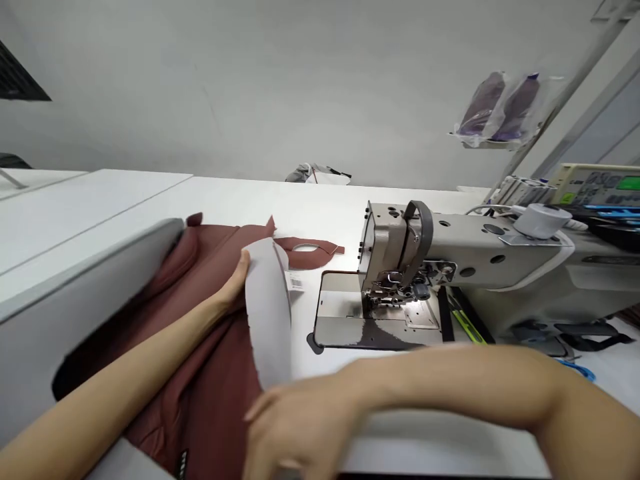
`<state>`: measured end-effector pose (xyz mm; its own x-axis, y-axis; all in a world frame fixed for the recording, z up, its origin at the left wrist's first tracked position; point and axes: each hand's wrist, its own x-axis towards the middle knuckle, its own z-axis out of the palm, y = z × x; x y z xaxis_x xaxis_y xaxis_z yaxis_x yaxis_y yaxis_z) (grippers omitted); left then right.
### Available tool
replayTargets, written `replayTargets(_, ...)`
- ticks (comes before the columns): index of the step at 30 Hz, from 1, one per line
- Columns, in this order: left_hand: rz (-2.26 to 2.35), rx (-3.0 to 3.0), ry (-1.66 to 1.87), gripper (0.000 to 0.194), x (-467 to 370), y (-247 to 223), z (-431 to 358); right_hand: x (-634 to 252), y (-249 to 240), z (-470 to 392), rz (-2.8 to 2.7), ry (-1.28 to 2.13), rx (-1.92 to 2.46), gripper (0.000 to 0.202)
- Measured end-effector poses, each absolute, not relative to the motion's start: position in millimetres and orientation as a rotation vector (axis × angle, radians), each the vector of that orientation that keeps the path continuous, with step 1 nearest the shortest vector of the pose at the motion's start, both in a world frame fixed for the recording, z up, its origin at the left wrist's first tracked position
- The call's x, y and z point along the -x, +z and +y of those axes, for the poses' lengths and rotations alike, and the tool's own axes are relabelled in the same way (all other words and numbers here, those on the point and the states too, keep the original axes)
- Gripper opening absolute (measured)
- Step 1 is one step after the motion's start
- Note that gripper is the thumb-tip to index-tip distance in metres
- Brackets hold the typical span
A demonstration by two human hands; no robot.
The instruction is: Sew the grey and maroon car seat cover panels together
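I can't tell whether the right hand [305,420] grips anything; it's a blur over the maroon cloth [220,393], by the pale panel's [267,313] lower end, fingertips cut off below. Farther off, the left hand [234,283] meets the panel's upper left edge, fingers hidden behind it, its hold unclear too. Right of that hand, a sewing machine [395,243] blocks some of the table [240,197]. Just beyond it lies a maroon strip [325,257]; farthest, a grey bundle [300,175], hard to make out.
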<state>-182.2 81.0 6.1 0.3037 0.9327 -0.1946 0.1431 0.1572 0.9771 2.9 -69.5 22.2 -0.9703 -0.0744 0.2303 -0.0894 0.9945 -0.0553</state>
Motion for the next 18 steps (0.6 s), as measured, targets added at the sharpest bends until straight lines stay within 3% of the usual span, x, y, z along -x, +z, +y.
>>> replayTargets(1,1.124,-1.478,0.840,0.097,180.1,-0.6,81.2,-30.2,14.6,-80.8,-2.960,0.015,-0.268,0.024)
replayTargets(3,1.130,-1.876,0.923,0.094,170.7,-10.8,79.6,-73.5,0.2,-100.1,-2.982,-0.161,0.005,0.040)
replayTargets(6,1.057,-2.331,0.966,0.080,150.6,-17.3,69.1,-96.9,-16.0,-117.3,-2.852,-0.362,0.335,0.031)
replayTargets(9,0.869,-2.743,0.577,0.068,131.6,-19.6,52.6,-89.3,-25.7,-123.1,-2.871,-0.432,0.332,0.032)
replayTargets(12,0.832,-2.823,0.067,0.075,115.5,-21.5,39.0,-85.3,-39.6,-129.9,-2.872,-0.454,0.340,0.035)
replayTargets(18,0.826,-2.761,-0.032,0.082,91.1,-21.7,13.8,-95.9,-84.7,-171.9,-2.514,-0.694,0.629,0.041)
